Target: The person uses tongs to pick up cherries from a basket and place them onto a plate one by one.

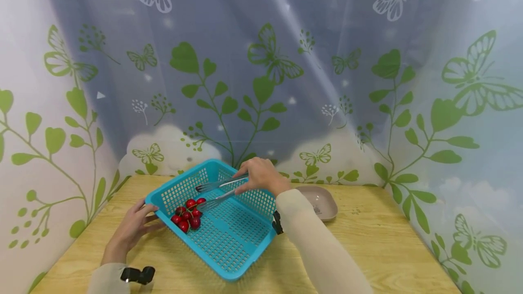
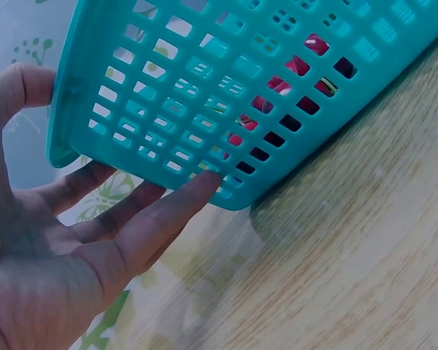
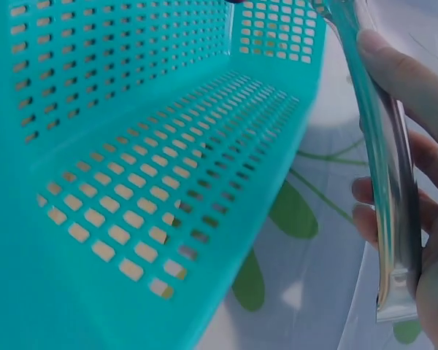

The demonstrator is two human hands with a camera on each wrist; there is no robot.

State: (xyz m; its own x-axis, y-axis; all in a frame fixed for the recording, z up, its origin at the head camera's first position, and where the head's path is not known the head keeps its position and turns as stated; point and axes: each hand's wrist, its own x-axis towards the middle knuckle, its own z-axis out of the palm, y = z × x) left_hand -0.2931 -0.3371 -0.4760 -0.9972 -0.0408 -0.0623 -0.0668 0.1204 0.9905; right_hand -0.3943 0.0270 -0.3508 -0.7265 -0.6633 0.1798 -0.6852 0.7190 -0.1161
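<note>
A blue plastic basket (image 1: 222,228) stands askew on the table, with a cluster of red cherries (image 1: 187,214) in its left corner. My left hand (image 1: 131,226) grips that corner; in the left wrist view the fingers (image 2: 171,219) spread against the outside of the perforated wall. Metal tongs (image 1: 222,198) are held by my right hand (image 1: 260,176) over the basket. Their two arms are spread apart, and the lower tip overlaps the cherries' edge in the head view. The right wrist view shows the tongs' shiny handle (image 3: 394,197) gripped between thumb and fingers.
A beige dish (image 1: 323,203) sits on the wooden table (image 1: 367,248) to the right, partly behind my right forearm. A curtain (image 1: 229,80) with leaves and butterflies hangs behind the table and along both sides.
</note>
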